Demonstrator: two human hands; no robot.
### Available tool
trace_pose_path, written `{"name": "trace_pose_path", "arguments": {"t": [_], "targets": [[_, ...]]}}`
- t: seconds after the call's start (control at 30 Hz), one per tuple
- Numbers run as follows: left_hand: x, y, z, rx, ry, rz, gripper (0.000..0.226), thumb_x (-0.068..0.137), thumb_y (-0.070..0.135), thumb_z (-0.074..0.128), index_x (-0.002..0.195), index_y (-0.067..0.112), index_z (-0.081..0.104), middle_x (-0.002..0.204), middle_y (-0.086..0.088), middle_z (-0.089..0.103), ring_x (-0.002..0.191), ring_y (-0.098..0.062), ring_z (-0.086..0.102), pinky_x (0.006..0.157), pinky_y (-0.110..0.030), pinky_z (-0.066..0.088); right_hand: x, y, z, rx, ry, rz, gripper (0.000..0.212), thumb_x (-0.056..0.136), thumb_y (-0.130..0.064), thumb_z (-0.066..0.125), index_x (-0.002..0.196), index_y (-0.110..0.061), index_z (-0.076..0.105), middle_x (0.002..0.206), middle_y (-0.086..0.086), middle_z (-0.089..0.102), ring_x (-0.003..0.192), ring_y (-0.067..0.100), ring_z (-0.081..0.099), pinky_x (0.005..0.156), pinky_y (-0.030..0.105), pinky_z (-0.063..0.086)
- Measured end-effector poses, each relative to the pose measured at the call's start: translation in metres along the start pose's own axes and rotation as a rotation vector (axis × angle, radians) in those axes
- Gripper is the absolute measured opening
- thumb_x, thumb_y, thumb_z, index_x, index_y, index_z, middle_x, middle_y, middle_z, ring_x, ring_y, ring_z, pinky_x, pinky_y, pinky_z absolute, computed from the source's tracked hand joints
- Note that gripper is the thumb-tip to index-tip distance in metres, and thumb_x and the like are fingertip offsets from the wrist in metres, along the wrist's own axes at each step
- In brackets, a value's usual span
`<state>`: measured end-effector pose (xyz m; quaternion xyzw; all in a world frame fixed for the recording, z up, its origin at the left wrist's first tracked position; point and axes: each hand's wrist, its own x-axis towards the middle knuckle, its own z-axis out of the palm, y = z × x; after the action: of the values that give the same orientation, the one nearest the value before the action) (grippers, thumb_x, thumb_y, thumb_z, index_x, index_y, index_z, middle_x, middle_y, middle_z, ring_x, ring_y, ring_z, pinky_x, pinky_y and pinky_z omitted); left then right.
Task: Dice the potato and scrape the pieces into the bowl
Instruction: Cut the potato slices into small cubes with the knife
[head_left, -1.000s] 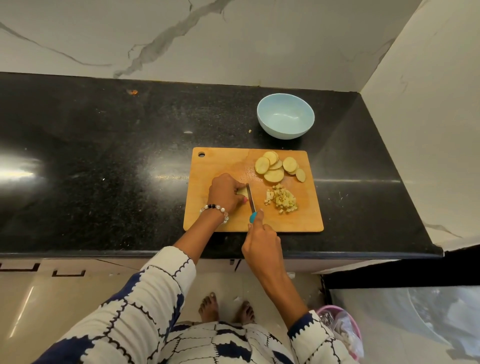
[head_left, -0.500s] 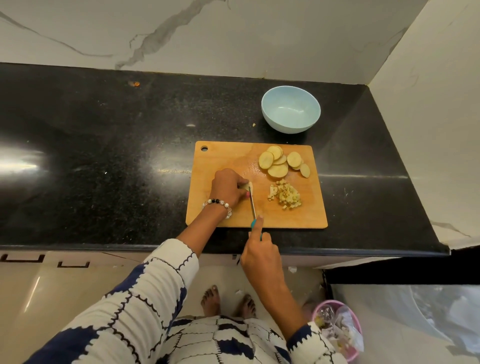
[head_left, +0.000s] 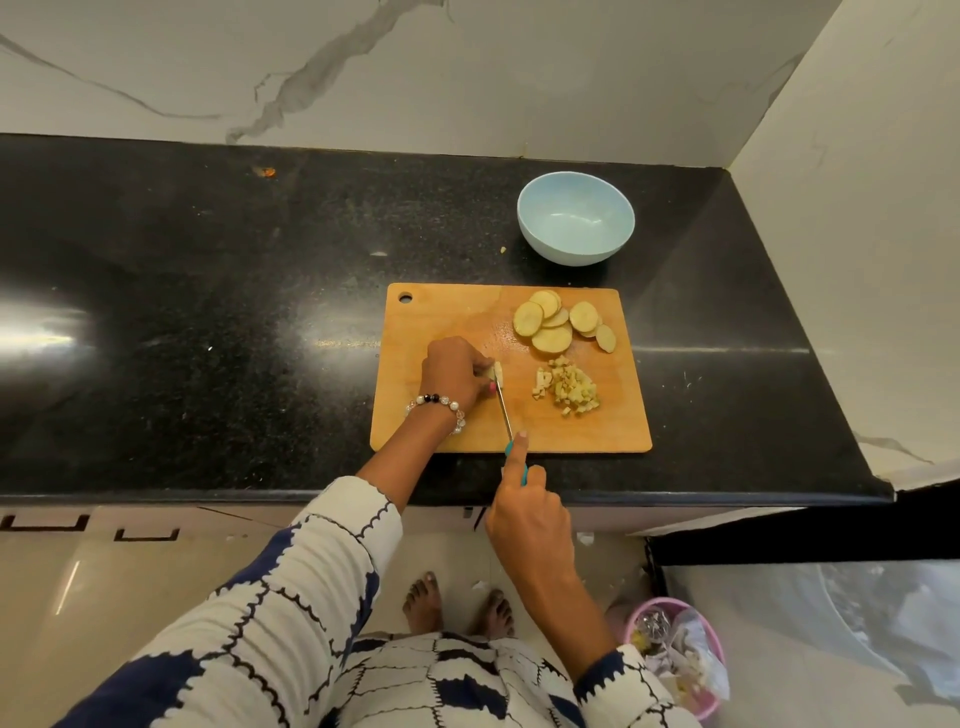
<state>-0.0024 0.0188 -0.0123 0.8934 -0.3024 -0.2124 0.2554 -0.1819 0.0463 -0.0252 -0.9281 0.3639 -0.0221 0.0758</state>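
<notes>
A wooden cutting board (head_left: 447, 426) lies on the black counter. My left hand (head_left: 454, 371) pinches a small potato piece (head_left: 497, 370) at the board's middle. My right hand (head_left: 527, 512) grips a teal-handled knife (head_left: 505, 410), index finger stretched along its back; the blade runs right beside the held piece. A heap of diced potato (head_left: 567, 391) lies to the right of the blade. Several round potato slices (head_left: 558, 325) overlap at the board's far right. The pale blue bowl (head_left: 575, 218) stands empty just behind the board.
The black counter (head_left: 208, 322) stretches far to the left and ends at a wall on the right. A small orange scrap (head_left: 267, 172) lies near the marble backsplash. A pink bin (head_left: 675, 654) with rubbish stands on the floor at lower right.
The knife has slid back toward me along the potato piece. My left hand stays on the piece. The camera view has shifted a little.
</notes>
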Motion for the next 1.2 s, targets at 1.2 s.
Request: {"name": "trace_pose_path", "arguments": {"t": [1.2], "targets": [[-0.009,-0.012,0.008,-0.148,0.116,-0.036,0.031,0.074,0.020,0.077,0.103,0.012,0.072,0.099,-0.005,0.072,0.095,-0.017,0.063,0.084,-0.028,0.048,0.032,-0.002,-0.012,0.352,-0.053,0.041,0.054,0.102,-0.027,0.029,0.150,-0.007,0.014,0.103,0.013,0.059,0.084,0.024,0.057,0.063,0.030,0.034]]}}
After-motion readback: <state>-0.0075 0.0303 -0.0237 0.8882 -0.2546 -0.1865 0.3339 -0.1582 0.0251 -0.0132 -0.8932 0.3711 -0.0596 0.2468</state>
